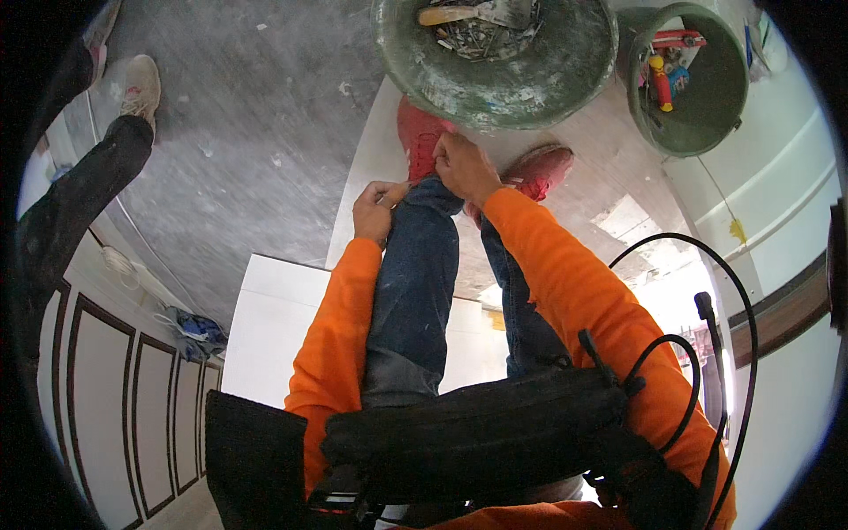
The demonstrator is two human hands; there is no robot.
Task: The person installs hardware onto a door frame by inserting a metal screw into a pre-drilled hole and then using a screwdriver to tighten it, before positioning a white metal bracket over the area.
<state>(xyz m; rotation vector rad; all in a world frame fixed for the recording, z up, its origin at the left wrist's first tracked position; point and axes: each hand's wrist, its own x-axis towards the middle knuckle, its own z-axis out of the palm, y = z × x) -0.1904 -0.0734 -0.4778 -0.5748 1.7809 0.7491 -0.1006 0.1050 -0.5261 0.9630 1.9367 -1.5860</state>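
Note:
Both arms, in orange sleeves, reach down to the lower end of my left leg in blue jeans. At its outer side my left hand (377, 210) pinches the jeans cuff (431, 193). My right hand (465, 166) is closed at the cuff's inner side, its fingertips partly hidden. Just beyond the cuff is the red left shoe (419, 137) with red laces. The red right shoe (541, 170) stands to its right, dusty on top.
A large green tub (495, 84) holding a wooden-handled scraper (477, 13) stands ahead. Right of it, a green bucket (707, 124) contains several tools. Another person's dark trouser leg (75, 203) and beige shoe (141, 88) are at left. Black cables (751, 353) loop by my right arm.

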